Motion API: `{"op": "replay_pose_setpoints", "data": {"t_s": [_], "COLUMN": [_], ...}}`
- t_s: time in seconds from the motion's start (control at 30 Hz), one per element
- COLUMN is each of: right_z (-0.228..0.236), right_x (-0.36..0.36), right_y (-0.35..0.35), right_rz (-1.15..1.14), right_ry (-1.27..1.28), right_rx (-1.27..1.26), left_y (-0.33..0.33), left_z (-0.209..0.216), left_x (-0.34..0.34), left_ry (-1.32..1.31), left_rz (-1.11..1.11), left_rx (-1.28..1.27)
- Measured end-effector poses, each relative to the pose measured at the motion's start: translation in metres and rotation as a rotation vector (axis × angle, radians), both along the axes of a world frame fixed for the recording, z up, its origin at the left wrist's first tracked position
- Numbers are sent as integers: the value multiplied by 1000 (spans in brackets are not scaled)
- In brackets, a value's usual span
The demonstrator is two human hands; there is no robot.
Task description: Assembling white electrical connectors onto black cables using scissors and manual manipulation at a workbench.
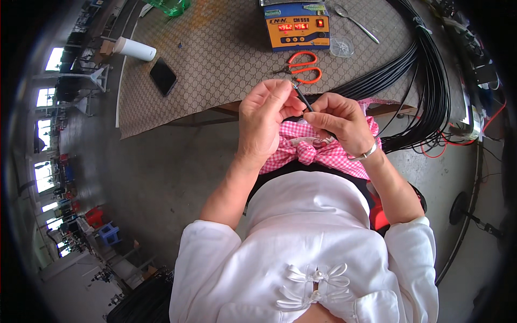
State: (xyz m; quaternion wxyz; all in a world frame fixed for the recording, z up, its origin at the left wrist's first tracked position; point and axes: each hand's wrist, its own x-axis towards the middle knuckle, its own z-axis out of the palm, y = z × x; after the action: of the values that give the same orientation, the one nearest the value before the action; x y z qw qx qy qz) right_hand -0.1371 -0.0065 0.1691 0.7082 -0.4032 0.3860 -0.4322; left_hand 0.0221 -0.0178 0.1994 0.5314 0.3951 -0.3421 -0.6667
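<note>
A black cable [305, 99] runs between my two hands, just off the near edge of the table. My left hand [265, 116] pinches its far tip between thumb and fingertips; what sits at that tip is too small to make out. With thumb and bent fingers, my right hand [343, 121] grips the same cable a little farther down. Scissors with orange-red handles [307, 68] lie on the table right beyond my fingers. A large bundle of black cables [388, 67] spreads over the right of the table and hangs off its edge.
Behind the scissors stands a blue and orange soldering station [298, 27] with a lit display. Beside it are a small clear dish [341, 47] and a metal spoon [356, 24]. A phone [163, 77] and a white tumbler [134, 49] lie at left. A pink checked cloth [318, 153] covers my lap.
</note>
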Motion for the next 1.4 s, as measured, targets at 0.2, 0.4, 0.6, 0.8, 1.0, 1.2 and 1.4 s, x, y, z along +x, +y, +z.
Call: {"op": "replay_pose_setpoints", "data": {"t_s": [0.2,0.4,0.6,0.8,1.0,1.2,1.4], "right_z": [1,2,7,6,3,-2,-1], "right_x": [-1,1,0,-1,-1,-2,-1], "right_y": [1,3,2,1,-1,-1,-2], "right_rz": [-9,-33,12,49,66,76,71], "right_ry": [25,5,-7,4,-41,-129,-158], "right_rx": [0,13,35,26,13,63,144], "left_y": [-4,-1,-3,-15,-16,-14,-5], "left_z": [-7,-10,-9,-8,-10,-11,-2], "left_x": [-1,-6,1,15,18,16,4], "left_ry": [-165,-336,-82,122,251,322,25], "left_rz": [-8,106,28,-153,-234,-250,-64], "left_rx": [-165,-409,-144,116,222,219,-5]}}
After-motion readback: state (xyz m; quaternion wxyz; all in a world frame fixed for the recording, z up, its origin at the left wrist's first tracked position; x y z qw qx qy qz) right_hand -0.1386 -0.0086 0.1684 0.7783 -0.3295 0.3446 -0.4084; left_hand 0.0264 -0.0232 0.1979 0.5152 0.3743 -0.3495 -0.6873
